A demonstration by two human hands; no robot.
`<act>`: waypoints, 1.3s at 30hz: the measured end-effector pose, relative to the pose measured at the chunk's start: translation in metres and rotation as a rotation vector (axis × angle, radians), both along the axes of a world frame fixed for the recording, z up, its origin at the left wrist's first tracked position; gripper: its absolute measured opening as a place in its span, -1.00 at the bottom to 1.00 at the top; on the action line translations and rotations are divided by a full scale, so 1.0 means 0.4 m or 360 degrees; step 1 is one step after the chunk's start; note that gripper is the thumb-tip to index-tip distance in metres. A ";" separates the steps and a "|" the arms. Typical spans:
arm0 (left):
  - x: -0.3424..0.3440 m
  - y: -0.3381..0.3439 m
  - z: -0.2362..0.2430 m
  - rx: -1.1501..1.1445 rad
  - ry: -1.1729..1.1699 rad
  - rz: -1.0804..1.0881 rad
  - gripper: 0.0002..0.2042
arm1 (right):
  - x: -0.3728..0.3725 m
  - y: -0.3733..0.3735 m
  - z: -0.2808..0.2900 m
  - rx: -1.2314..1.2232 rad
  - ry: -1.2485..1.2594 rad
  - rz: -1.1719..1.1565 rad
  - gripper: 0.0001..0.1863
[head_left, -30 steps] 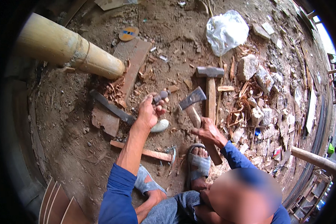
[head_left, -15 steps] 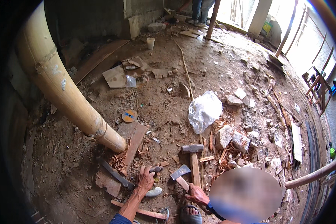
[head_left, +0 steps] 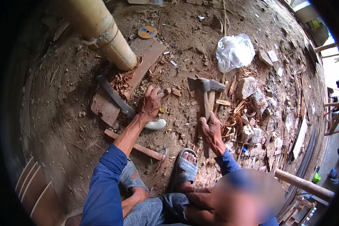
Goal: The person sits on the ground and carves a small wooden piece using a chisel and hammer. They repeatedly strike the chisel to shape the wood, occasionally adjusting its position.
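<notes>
My left hand [head_left: 151, 102] is closed around a short, dark tool [head_left: 164, 91] with a brown, rounded end; its kind is unclear. A small wood piece [head_left: 176, 92] lies beside that end. In my right hand [head_left: 211, 130] is the wooden handle of a hatchet [head_left: 196, 83], its blade pointing left. Behind the hatchet a sledgehammer [head_left: 217, 86] rests on the dirt, partly covered by the hatchet and my hand. Below my left hand lies a curved blade [head_left: 116, 97] with a pale handle [head_left: 155, 124]. A hammer [head_left: 139, 147] lies near my feet.
A thick bamboo pole [head_left: 115, 45] stands by a reddish board [head_left: 147, 60] with wood shavings. Beyond are an orange disc [head_left: 147, 32] and a white plastic bag [head_left: 235, 52]. Broken concrete [head_left: 248, 87] lies to the right. My sandalled foot [head_left: 187, 165] is close by.
The view has tipped down, bringing my legs and both feet into sight. My right hand has carried the hatchet up and right, its head now overlapping the sledgehammer's. My left hand still grips its tool.
</notes>
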State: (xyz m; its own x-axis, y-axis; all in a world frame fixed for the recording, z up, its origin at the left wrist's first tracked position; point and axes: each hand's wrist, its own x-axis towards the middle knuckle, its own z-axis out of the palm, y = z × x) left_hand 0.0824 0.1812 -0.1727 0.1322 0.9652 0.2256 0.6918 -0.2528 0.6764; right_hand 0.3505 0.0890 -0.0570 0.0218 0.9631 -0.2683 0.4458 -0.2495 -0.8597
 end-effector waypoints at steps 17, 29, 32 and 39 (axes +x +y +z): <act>0.015 -0.020 0.006 -0.0025 0.0312 0.0017 -0.82 | -0.123 0.048 0.019 0.0403 -0.0410 0.0435 -0.68; -0.006 -0.024 0.009 -0.0033 0.0258 -0.0056 -0.70 | -0.115 0.085 -0.002 0.0043 -0.0487 0.0429 -0.72; 0.003 -0.023 0.003 -0.0073 0.0283 -0.0003 -0.73 | -0.120 0.082 0.026 0.0058 -0.0490 0.0426 -0.72; 0.008 -0.016 -0.033 -0.0054 0.0303 -0.0009 -0.73 | -0.110 0.056 0.059 0.1228 0.0043 0.0146 -0.76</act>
State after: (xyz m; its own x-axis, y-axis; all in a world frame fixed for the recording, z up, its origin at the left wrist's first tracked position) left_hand 0.0857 0.1747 -0.1859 0.1748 0.9709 0.1634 0.8066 -0.2364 0.5418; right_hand 0.3066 0.1113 -0.0335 -0.0643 0.8750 0.4798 0.4123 0.4611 -0.7858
